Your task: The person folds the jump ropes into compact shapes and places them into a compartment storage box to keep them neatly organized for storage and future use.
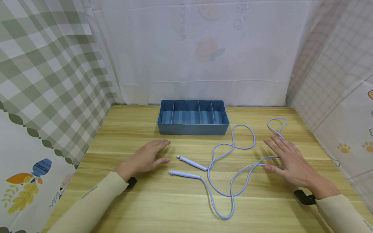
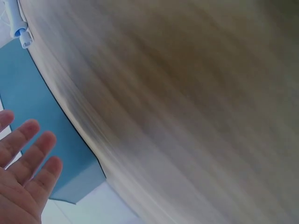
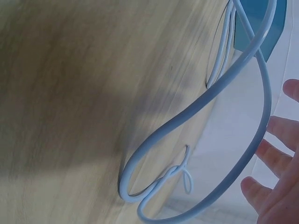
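Observation:
A lavender jump rope (image 1: pixel 232 195) lies in loose loops on the wooden table. Its two handles, the upper handle (image 1: pixel 193 163) and the lower handle (image 1: pixel 185 174), point left. My left hand (image 1: pixel 145 157) hovers just left of them, fingers extended, holding nothing. Over the rope's right-hand loops is my right hand (image 1: pixel 291 163), fingers spread, hiding part of the cord. In the right wrist view the cord (image 3: pixel 184 113) runs beside the spread fingers (image 3: pixel 275 161); whether they touch it I cannot tell. The left wrist view shows relaxed fingers (image 2: pixel 35 156) and one handle end (image 2: pixel 17 23).
A blue box (image 1: pixel 192 129) with several compartments in a row stands at the table's back, beyond both hands. A white cloth (image 1: pixel 145 64) hangs behind it. Patterned cloths flank the table, a green checked cloth (image 1: pixel 52 58) on the left.

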Demonstrator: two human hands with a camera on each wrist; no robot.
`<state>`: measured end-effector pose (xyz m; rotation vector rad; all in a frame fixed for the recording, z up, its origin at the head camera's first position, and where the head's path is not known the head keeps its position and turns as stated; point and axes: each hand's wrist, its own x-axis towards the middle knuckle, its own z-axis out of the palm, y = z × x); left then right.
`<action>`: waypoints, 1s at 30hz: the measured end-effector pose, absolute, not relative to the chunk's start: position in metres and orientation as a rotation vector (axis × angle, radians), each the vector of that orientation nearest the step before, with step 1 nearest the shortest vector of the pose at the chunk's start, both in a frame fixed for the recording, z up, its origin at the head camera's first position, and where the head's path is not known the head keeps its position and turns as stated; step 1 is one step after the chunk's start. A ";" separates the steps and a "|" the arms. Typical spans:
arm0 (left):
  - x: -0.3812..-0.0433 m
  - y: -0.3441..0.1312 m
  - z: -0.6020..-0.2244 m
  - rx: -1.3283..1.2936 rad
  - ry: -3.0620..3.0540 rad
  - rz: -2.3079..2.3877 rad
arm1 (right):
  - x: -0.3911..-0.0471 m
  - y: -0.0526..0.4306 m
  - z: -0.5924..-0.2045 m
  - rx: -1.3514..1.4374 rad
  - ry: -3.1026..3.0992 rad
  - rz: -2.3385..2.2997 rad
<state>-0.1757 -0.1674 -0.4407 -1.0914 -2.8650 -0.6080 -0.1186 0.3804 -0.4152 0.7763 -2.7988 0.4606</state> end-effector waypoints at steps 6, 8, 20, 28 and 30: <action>-0.177 -0.162 -0.442 -1.119 -2.873 -0.625 | -0.118 0.379 -0.414 0.788 -2.790 0.465; -0.178 -0.160 -0.442 -1.129 -2.872 -0.628 | -0.118 0.378 -0.414 0.796 -2.785 0.471; -0.180 -0.149 -0.444 -1.202 -2.836 -0.660 | -0.118 0.371 -0.415 0.835 -2.755 0.469; -0.180 -0.141 -0.441 -1.222 -2.869 -0.710 | -0.117 0.366 -0.414 0.853 -2.745 0.478; -0.181 -0.138 -0.440 -1.236 -2.866 -0.723 | -0.117 0.365 -0.414 0.854 -2.744 0.479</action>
